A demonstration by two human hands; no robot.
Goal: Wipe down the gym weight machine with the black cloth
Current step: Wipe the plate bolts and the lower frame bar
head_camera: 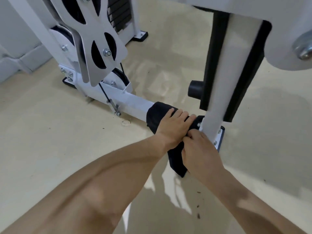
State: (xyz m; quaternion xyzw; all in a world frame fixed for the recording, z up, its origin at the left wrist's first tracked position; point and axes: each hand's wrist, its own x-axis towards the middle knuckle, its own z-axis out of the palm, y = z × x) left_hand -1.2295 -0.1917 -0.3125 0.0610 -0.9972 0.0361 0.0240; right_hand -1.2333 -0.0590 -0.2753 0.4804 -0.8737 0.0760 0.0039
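The black cloth (156, 114) is draped over the low white floor bar (133, 103) of the weight machine, close to the white upright post (214, 105). My left hand (173, 127) lies on top of the cloth, fingers curled over the bar and pressing the cloth down. My right hand (199, 149) grips the cloth's loose lower end, which hangs toward the floor beside the post's bolted base plate (219, 141). Part of the cloth is hidden under both hands.
A metal cam plate (94, 39) with pulleys and a thin black cable (104, 93) stands at the left. The weight stack (120, 14) is at the back. A black rubber stopper (195, 89) juts from the upright. Small debris lies on the beige floor (50, 141).
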